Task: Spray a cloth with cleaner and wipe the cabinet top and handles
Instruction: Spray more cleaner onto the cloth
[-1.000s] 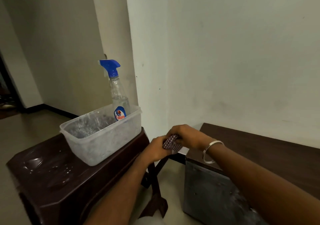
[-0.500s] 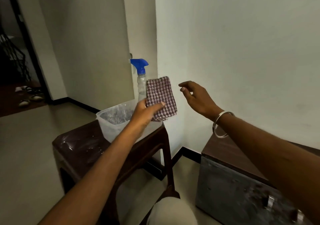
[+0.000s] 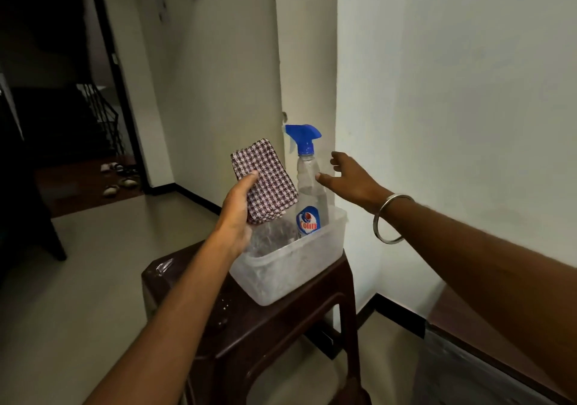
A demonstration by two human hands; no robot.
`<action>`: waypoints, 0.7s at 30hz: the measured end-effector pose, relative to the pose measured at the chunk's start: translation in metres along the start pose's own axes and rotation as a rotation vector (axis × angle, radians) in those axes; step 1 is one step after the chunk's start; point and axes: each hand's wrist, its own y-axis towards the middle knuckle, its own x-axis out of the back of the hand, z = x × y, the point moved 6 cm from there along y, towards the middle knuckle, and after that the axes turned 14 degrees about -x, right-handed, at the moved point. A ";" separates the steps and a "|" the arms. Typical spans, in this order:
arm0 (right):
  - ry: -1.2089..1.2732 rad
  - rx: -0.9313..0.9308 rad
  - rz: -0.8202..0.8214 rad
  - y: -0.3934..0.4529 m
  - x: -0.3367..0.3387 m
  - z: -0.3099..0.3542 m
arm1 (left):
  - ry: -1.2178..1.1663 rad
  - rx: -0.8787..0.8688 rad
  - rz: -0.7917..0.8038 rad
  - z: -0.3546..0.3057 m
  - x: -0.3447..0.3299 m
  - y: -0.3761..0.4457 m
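My left hand (image 3: 238, 208) grips a folded maroon-and-white checked cloth (image 3: 265, 177), held upright above a clear plastic tub (image 3: 290, 270). A clear spray bottle (image 3: 309, 192) with a blue trigger head stands in the tub's far right corner. My right hand (image 3: 351, 178), with a metal bangle on the wrist, is spread with straight fingers just right of the bottle's neck, a small gap from it. The cabinet (image 3: 474, 345), with a dark brown top, shows only at the lower right, partly behind my right forearm.
The tub sits on a dark brown plastic stool (image 3: 249, 329) against a wall corner. Pale floor spreads to the left. A dark doorway with a stair railing and several shoes (image 3: 120, 176) lies at far left. A dark furniture leg (image 3: 46, 233) stands at the left edge.
The view swung left and closer to the stool. My right hand moved from mid-air to beside the bottle's neck. My left hand keeps the cloth raised.
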 end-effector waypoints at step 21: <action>0.372 0.274 0.134 0.012 -0.047 0.059 | -0.344 0.079 -0.008 0.018 0.017 0.032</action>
